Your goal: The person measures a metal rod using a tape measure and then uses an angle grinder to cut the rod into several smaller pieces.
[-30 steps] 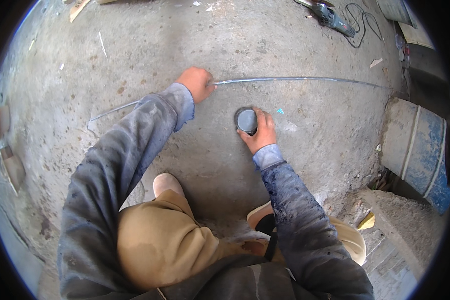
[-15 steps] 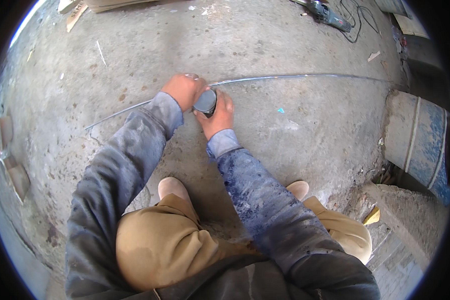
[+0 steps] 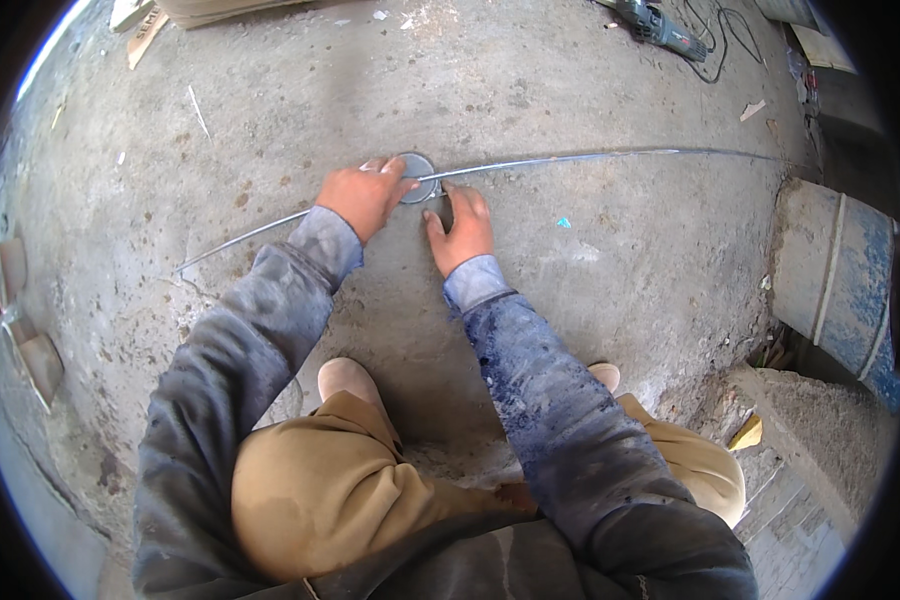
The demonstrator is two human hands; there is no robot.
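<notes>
L hand [image 3: 365,198] hides pt of rod [image 3: 550,160] (& of grey disc [image 3: 417,164]); grinder [image 3: 662,30] cut off @ top.

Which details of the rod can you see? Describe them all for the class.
The rod looks like thin, shiny grey metal. Long, running left to right, it lies across the round block, gripped there by the left hand. The right hand is close by; contact is unclear. Its right end is hard to make out.
</notes>
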